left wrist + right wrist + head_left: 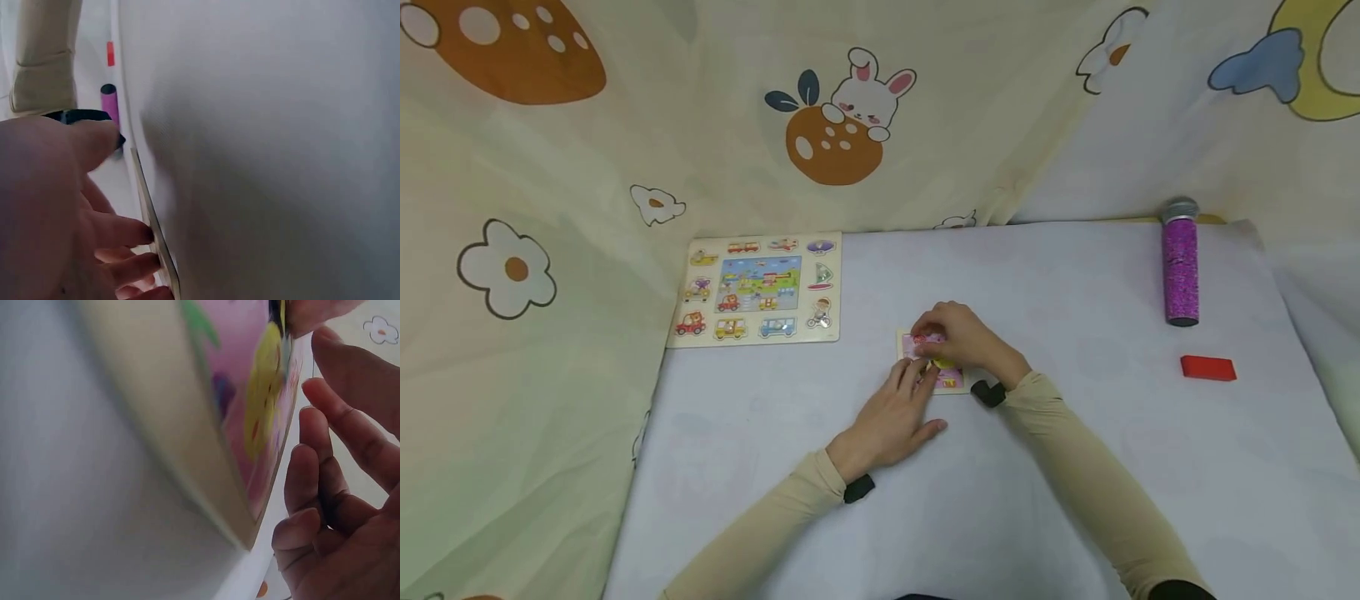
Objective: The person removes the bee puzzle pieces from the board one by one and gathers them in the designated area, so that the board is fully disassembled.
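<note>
A small pink picture board (pixel 953 385) lies in front of me, largely hidden under both hands. My left hand (pixel 889 421) rests its nearly straight fingers on the board's near left part, with the thumb spread apart. In the left wrist view its fingertips (pixel 147 232) reach the board's thin edge. Over the board's far side my right hand (pixel 964 335) bends its fingers, thumb and forefinger close together; I cannot tell whether they pinch something. A yellow shape (pixel 262 394) shows on the board's face in the right wrist view, with a fingertip right beside it.
At the back left lies a larger vehicle puzzle board (pixel 827 333). A purple glittery tube with a silver top (pixel 1181 267) lies at the back right, and a red block (pixel 1208 367) is nearer me. A patterned curtain (pixel 715 158) hangs behind the white-covered table (pixel 1045 533).
</note>
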A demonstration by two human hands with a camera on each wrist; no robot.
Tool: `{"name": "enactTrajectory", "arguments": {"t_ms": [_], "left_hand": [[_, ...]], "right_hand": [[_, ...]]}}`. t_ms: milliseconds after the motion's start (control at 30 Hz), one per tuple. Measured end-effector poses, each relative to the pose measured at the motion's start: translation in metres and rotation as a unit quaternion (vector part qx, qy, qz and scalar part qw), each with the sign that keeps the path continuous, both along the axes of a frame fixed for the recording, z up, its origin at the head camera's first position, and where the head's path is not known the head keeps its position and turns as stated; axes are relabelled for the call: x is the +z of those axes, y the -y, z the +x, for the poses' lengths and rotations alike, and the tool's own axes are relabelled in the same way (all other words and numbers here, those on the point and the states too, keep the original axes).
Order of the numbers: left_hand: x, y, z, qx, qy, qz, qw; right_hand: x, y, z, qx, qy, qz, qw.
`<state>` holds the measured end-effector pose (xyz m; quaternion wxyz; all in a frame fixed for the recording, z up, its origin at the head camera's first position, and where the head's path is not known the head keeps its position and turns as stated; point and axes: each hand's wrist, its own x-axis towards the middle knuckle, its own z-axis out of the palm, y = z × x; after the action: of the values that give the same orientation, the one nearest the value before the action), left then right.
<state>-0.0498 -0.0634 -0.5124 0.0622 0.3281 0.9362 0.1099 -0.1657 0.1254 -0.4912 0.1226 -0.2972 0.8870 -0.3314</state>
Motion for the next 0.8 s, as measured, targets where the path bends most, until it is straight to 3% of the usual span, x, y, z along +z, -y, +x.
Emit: {"name": "enactTrajectory", "arguments": {"t_ms": [300, 800], "left_hand": [[-0.004, -0.010, 0.013, 0.013, -0.017, -0.085, 0.9962], [-0.007, -0.014, 0.018, 0.029, -0.007, -0.070, 0.9971]], "right_hand": [[-0.002, 0.009, -0.002, -0.004, 0.001, -0.003, 1.0000], [0.007, 0.015, -0.008, -0.017, 0.054, 0.039, 0.9976]]}}
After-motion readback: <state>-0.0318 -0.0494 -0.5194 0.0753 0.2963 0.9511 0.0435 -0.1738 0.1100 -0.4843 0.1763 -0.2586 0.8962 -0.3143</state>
